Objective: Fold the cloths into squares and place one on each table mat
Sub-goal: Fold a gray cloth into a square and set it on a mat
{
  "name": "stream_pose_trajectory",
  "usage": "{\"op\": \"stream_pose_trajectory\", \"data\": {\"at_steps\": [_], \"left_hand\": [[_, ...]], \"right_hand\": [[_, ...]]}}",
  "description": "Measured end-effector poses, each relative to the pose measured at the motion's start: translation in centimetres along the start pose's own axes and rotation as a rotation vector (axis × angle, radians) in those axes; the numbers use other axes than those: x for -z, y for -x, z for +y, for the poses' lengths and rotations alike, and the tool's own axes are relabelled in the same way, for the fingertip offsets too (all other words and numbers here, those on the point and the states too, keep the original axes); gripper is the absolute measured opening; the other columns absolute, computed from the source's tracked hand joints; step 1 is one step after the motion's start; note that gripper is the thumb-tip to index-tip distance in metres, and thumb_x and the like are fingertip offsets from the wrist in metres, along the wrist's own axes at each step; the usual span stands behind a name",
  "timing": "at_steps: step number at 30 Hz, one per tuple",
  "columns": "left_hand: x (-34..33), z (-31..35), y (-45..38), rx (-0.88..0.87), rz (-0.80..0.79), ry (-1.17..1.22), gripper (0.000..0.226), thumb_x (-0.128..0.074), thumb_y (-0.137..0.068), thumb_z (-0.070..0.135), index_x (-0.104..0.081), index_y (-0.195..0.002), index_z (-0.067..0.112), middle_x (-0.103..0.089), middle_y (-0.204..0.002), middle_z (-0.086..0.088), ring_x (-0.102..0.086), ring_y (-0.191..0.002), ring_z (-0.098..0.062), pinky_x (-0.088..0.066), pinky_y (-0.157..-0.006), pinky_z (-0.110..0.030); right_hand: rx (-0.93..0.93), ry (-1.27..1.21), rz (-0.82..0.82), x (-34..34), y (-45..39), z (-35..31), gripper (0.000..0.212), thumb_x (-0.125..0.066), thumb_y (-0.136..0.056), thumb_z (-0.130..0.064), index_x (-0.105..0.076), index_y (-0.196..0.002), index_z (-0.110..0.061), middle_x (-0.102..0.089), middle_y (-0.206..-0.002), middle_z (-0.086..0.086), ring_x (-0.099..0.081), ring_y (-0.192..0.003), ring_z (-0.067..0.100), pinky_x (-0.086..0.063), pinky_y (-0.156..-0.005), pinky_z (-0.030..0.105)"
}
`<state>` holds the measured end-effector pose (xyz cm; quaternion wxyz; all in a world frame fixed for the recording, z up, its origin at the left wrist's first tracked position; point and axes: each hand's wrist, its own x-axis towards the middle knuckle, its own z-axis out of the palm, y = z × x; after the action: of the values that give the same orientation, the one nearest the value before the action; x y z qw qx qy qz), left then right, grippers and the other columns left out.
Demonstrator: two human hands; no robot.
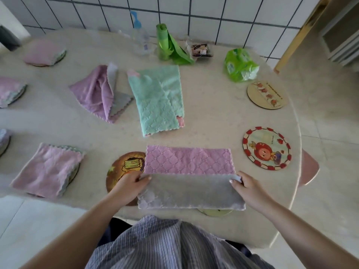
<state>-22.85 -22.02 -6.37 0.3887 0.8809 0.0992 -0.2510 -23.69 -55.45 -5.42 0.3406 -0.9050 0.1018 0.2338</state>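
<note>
Setting: round pale stone-look desk (213, 105) against a white tiled wall. Item in hand: pink-and-grey cloth (189, 177), at the near edge of the desk, half folded, grey side turned up over the pink quilted face; it overlaps a brown pancake-print mat (124, 167) on its left and hides most of a yellowish mat (215, 212) beneath its near edge. Left hand (130, 184) pinches the cloth's left fold corner; right hand (245, 186) pinches the right corner; each grip is narrow, thumb over the fabric. Pending: green cloth (157, 100) and purple-grey cloth (99, 92), both loosely laid mid-desk, not yet squared. Bare mats: red-bordered cartoon mat (267, 148) and tan fruit mat (267, 95) at right. Done, by appearance: folded pink squares on mats at near left (47, 169) and far left (44, 52); two more at the left edge are cut off by the frame. Roughly half complete. Clutter at back: green bag roll (167, 45), clear bottle (140, 39), green packet (240, 65); a small dark package is too blurred to identify.
</note>
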Motion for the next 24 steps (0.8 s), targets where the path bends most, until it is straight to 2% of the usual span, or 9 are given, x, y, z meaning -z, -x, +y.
{"op": "stream_pose_trajectory", "data": {"at_steps": [1,3,5,8,11,14,18,22,24], "left_hand": [[0.3,0.2,-0.5,0.012,0.014,0.062,0.028,-0.051,-0.092,0.033,-0.061,-0.078,0.011,-0.061,-0.072,-0.011,-0.059,-0.067,-0.026,-0.046,-0.063,-0.04],[0.8,1.0,-1.6,0.027,0.036,0.178,0.025,-0.051,-0.093,0.03,-0.064,-0.088,0.009,-0.064,-0.081,-0.015,-0.059,-0.074,-0.031,-0.045,-0.065,-0.039],[1.1,1.9,-2.7,0.045,0.058,0.235,0.022,-0.051,-0.093,0.027,-0.063,-0.087,0.009,-0.06,-0.078,-0.012,-0.055,-0.069,-0.026,-0.04,-0.06,-0.034],[1.2,2.9,-4.4,0.063,0.116,0.255,0.021,-0.052,-0.092,0.027,-0.058,-0.076,0.015,-0.054,-0.069,-0.006,-0.05,-0.064,-0.022,-0.035,-0.057,-0.032],[1.2,3.2,-5.6,0.078,0.142,0.228,0.025,-0.052,-0.091,0.029,-0.054,-0.073,0.013,-0.05,-0.067,-0.007,-0.047,-0.062,-0.021,-0.032,-0.058,-0.031],[1.3,3.6,-6.3,0.078,0.15,0.141,0.027,-0.051,-0.092,0.031,-0.05,-0.07,0.016,-0.046,-0.06,-0.003,-0.042,-0.053,-0.018,-0.028,-0.051,-0.027],[1.4,3.8,-7.3,0.088,0.153,0.008,0.028,-0.049,-0.092,0.037,-0.056,-0.082,0.013,-0.054,-0.065,-0.005,-0.049,-0.057,-0.018,-0.032,-0.05,-0.028],[1.5,3.9,-8.2,0.124,0.128,-0.056,0.028,-0.049,-0.092,0.039,-0.053,-0.08,0.013,-0.052,-0.063,-0.002,-0.048,-0.055,-0.016,-0.032,-0.049,-0.026],[1.6,3.8,-8.5,0.138,0.117,-0.037,0.028,-0.05,-0.091,0.04,-0.053,-0.091,0.012,-0.056,-0.069,0.001,-0.052,-0.058,-0.015,-0.034,-0.049,-0.026]], "right_hand": [[-0.002,-0.027,0.035,0.2,-0.4,-0.3,0.016,-0.048,-0.094,-0.031,-0.053,-0.084,-0.019,-0.058,-0.074,0.006,-0.052,-0.064,0.017,-0.036,-0.057,0.03],[-0.007,-0.1,0.093,0.6,-1.6,-1.1,0.015,-0.046,-0.094,-0.03,-0.052,-0.084,-0.021,-0.052,-0.068,0.001,-0.045,-0.058,0.013,-0.033,-0.054,0.029],[-0.017,-0.134,0.124,0.9,-2.9,-2.0,0.012,-0.044,-0.095,-0.03,-0.052,-0.093,-0.021,-0.051,-0.068,-0.002,-0.043,-0.056,0.011,-0.031,-0.051,0.025],[-0.037,-0.135,0.127,1.1,-4.3,-2.8,0.012,-0.042,-0.096,-0.029,-0.052,-0.099,-0.022,-0.051,-0.069,0.002,-0.043,-0.055,0.013,-0.03,-0.048,0.026],[-0.061,-0.11,0.126,1.2,-5.4,-3.0,0.011,-0.042,-0.096,-0.028,-0.052,-0.098,-0.024,-0.047,-0.063,-0.001,-0.039,-0.05,0.012,-0.027,-0.044,0.023],[-0.1,-0.058,0.129,1.3,-6.5,-2.9,0.015,-0.043,-0.096,-0.03,-0.052,-0.09,-0.02,-0.047,-0.061,-0.001,-0.039,-0.049,0.013,-0.027,-0.044,0.025],[-0.135,-0.01,0.127,1.3,-7.7,-2.8,0.018,-0.043,-0.095,-0.033,-0.052,-0.09,-0.018,-0.053,-0.064,0.001,-0.044,-0.051,0.015,-0.03,-0.044,0.026],[-0.133,0.07,0.132,1.3,-8.8,-2.7,0.021,-0.044,-0.096,-0.033,-0.048,-0.086,-0.015,-0.049,-0.06,0.0,-0.042,-0.049,0.014,-0.03,-0.045,0.027],[-0.133,0.074,0.131,1.3,-9.0,-2.6,0.021,-0.045,-0.095,-0.034,-0.046,-0.087,-0.015,-0.049,-0.06,-0.002,-0.042,-0.048,0.013,-0.029,-0.045,0.026]]}}
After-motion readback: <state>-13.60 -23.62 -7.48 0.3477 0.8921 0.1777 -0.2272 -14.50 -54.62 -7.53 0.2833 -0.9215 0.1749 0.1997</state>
